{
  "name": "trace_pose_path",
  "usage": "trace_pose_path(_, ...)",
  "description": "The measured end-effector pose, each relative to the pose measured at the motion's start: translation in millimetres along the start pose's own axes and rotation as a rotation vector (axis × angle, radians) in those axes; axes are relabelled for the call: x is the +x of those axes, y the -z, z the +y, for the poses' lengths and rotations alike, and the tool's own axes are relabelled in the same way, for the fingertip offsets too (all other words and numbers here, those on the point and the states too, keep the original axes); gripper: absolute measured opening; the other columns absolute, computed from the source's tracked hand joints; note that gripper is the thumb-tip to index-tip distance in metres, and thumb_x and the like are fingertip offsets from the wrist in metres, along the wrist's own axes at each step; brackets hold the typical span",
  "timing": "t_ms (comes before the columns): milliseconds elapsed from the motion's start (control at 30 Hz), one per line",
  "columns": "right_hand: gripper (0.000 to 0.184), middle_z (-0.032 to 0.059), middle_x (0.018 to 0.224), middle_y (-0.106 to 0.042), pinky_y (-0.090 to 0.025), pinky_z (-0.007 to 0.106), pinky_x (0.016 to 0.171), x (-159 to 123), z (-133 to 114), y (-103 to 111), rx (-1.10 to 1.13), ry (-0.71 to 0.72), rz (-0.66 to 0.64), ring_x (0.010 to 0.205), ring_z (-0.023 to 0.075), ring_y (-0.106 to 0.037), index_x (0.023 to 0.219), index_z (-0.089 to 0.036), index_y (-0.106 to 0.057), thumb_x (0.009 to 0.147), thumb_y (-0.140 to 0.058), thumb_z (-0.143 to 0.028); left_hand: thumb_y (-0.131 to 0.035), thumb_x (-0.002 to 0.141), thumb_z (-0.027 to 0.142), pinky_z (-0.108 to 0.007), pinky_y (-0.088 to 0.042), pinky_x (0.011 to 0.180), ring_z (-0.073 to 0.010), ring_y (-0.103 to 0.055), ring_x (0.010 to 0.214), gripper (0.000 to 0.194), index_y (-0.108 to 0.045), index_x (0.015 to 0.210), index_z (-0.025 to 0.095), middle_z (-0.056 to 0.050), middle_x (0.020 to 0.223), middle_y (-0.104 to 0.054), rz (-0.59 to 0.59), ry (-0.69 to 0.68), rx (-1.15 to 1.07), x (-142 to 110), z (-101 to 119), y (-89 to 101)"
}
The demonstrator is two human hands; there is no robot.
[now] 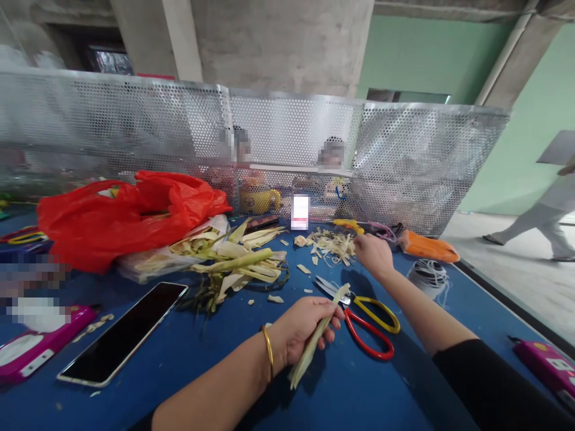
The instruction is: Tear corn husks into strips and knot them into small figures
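My left hand (302, 328), with a gold bangle on the wrist, is closed round a pale green leaf strip (314, 344) that slants up over the blue table (188, 383). My right hand (372, 254) reaches far forward, fingers curled at the edge of a heap of pale leaf scraps (331, 244); what it grips is hidden. Between both hands lie scissors (366, 317) with one yellow and one red handle loop, blades pointing left.
A pile of leaf strips (233, 260) lies under a red plastic bag (121, 215). A dark phone (123, 332) and pink cases (31, 350) (545, 365) sit on the table. Also an orange tool (429, 246), a string coil (429, 274), a perforated metal screen (287, 137). A person (539, 215) walks at right.
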State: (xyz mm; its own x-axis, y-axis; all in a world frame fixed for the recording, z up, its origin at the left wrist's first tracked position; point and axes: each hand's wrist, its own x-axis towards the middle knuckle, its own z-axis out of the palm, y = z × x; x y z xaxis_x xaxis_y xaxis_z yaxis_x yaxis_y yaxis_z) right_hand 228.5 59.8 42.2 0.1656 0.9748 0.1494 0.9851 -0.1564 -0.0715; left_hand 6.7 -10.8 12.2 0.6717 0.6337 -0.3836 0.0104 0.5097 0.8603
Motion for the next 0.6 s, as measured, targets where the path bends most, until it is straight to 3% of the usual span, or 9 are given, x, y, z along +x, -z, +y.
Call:
trace_pose_path(67, 0.027, 0.0165, 0.113, -0.063, -0.044, 0.038, 0.084, -14.7, -4.1, 4.2, -0.036, 0.047, -0.009, 0.107, 0.0271, -0.057, 0.108, -0.013, -0.062, 0.095, -0.04, -0.022, -0.053, 0.084, 0.026, -0.017, -0.027, 0.038, -0.0046, -0.046, 0.042, 0.016, -0.059, 0.075, 0.014, 0.002, 0.063, -0.052, 0.021, -0.041, -0.064, -4.2, 9.5, 3.9)
trace_pose_path(200, 0.018, 0.0056, 0.086, -0.07, -0.04, 0.027, 0.06, -54.7, -6.4, 7.9, -0.073, 0.22, -0.221, 0.08, 0.0214, -0.065, 0.091, -0.021, -0.067, 0.075, -0.058, -0.019, -0.053, 0.086, 0.023, -0.016, -0.029, 0.039, -0.0041, -0.046, 0.044, 0.014, -0.058, 0.077, 0.014, 0.003, 0.063, -0.05, 0.102, -0.132, -0.193, -11.8, 30.6, 17.0)
trace_pose_path(267, 0.03, 0.0056, 0.093, -0.07, -0.038, 0.026, 0.059, -74.0, -5.3, 6.5, -0.096, 0.282, -0.272, 0.081, 0.0215, -0.065, 0.099, -0.022, -0.065, 0.069, -0.06, -0.019, -0.05, 0.088, 0.02, -0.015, -0.031, 0.039, -0.0042, -0.046, 0.044, 0.015, -0.058, 0.078, 0.014, 0.003, 0.063, -0.05, 0.14, -0.175, -0.237, -14.2, 39.2, 24.0)
trace_pose_path(367, 0.039, 0.0135, 0.1, -0.066, -0.037, 0.029, 0.06, -91.5, -4.3, 1.4, -0.159, 0.29, -0.28, 0.084, 0.0268, -0.065, 0.105, -0.015, -0.062, 0.067, -0.059, -0.014, -0.046, 0.09, 0.017, -0.015, -0.032, 0.038, -0.0042, -0.047, 0.044, 0.016, -0.058, 0.08, 0.013, 0.003, 0.062, -0.05, 0.211, -0.233, -0.303, -16.5, 47.6, 31.7)
trace_pose_path(600, 0.033, 0.0178, 0.103, -0.061, -0.037, 0.03, 0.059, -99.3, -13.2, -0.8, -0.209, 0.279, -0.278, 0.08, 0.0268, -0.066, 0.099, -0.012, -0.062, 0.069, -0.052, -0.005, -0.044, 0.092, 0.014, -0.015, -0.033, 0.036, -0.0046, -0.047, 0.042, 0.017, -0.056, 0.08, 0.012, 0.003, 0.059, -0.049, 0.239, -0.275, -0.397, -21.4, 59.0, 46.3)
